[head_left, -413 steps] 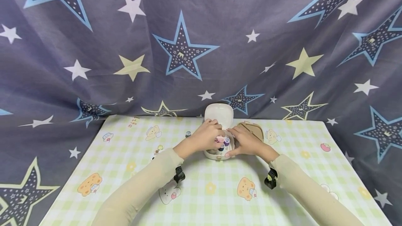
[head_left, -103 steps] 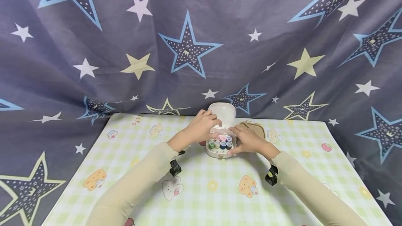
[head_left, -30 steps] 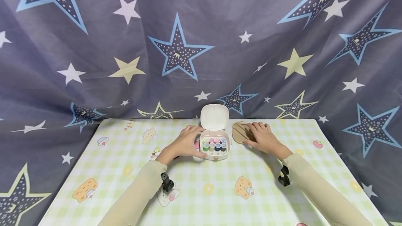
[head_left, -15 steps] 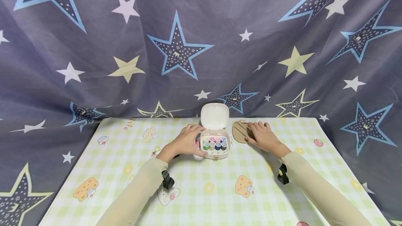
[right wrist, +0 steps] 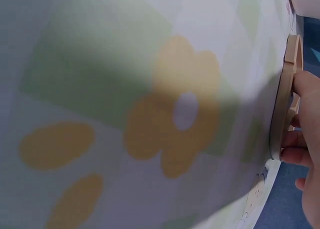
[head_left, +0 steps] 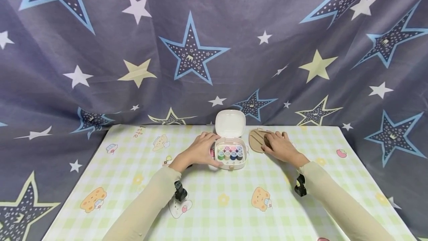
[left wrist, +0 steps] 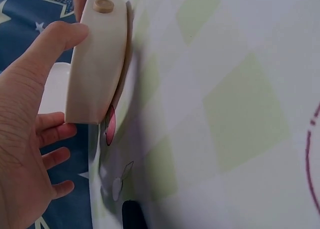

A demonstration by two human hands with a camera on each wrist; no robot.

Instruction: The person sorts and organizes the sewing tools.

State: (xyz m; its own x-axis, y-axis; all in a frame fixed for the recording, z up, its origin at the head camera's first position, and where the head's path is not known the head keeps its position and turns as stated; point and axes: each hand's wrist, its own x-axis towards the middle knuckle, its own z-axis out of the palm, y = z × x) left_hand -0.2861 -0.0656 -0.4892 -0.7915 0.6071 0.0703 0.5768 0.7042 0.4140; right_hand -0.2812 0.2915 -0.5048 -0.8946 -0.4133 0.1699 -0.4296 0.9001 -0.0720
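white box (left wrist: 97, 64): between left fingers (left wrist: 56, 134) | tan tray (head_left: 256, 141): seemingly pinched, right fingers (right wrist: 296, 156)

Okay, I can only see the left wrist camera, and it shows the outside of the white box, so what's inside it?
Observer: Two rows of small coloured spools, going by the head view.
Operator: What has the right hand got?
Observer: It grips a tan tray.
Operator: Is that inside the white box?
Observer: No, it is outside, off to the box's right.
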